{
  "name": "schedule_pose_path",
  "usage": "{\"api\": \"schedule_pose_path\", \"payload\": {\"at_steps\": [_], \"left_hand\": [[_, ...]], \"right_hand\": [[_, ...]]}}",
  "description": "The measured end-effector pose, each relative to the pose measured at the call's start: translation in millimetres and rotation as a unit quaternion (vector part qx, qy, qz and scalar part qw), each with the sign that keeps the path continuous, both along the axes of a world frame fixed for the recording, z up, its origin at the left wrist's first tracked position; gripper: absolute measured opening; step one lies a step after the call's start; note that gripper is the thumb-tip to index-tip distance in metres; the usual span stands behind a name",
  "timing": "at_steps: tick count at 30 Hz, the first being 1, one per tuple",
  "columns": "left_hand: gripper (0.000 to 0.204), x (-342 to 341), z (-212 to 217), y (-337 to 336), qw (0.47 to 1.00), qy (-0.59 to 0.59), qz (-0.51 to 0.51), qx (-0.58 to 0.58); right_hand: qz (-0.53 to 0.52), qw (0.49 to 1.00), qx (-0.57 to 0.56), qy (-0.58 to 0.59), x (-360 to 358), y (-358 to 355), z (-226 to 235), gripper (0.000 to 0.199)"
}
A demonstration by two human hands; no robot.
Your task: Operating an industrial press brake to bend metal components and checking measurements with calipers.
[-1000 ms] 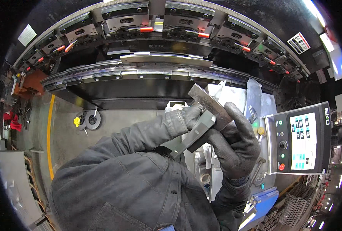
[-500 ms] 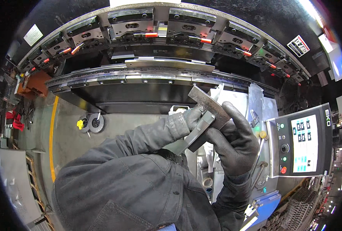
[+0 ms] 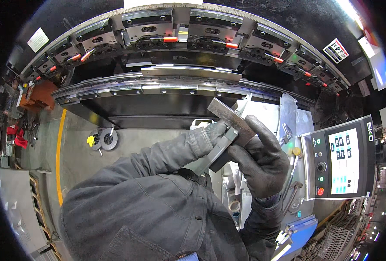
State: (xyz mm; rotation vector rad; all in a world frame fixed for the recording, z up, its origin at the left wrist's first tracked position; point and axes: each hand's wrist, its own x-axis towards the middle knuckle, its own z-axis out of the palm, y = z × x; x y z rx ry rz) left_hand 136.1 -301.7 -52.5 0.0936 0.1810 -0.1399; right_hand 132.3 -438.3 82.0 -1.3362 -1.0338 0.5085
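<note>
Both of my hands wear dark gloves and meet in front of my chest. My left hand (image 3: 217, 132) is closed at the upper end of a dark grey bar-shaped tool (image 3: 221, 148), its fingers partly hidden. The bar slants down toward my jacket. Against it lies a flat brownish-grey metal plate (image 3: 228, 114), which sticks out up and to the left. My right hand (image 3: 264, 167) grips the plate from the right, index finger along its edge and thumb beside the bar. Where plate and bar meet is partly covered by my fingers.
Ahead runs a press brake bed (image 3: 158, 85) beneath clamps with red levers (image 3: 170, 39). A control panel (image 3: 342, 158) stands at the right, beside a bench holding a hammer (image 3: 295, 191). Wire spools (image 3: 109, 140) lie on the floor at left.
My hands, with the plate and bar, have shifted slightly left. My right index finger sits a little further left along the plate. The surroundings look the same.
</note>
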Motion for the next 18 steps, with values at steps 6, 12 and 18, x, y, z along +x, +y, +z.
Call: {"api": "schedule_pose_path", "payload": {"at_steps": [6, 12, 18], "left_hand": [[0.019, -15, 1, -1, 1.0, -0.001, -0.011, 0.001], [0.019, -18, 7, -11, 1.0, -0.003, -0.018, 0.003], [0.026, -28, 15, -13, 0.999, -0.018, -0.032, 0.022]], "right_hand": [[-0.139, 0.99, 0.013, -0.029, 33, -7, 6, 0.057], [-0.175, 0.983, -0.005, -0.056, 61, 6, -30, 0.053], [-0.14, 0.989, -0.04, -0.032, 53, 6, -41, 0.052]]}}
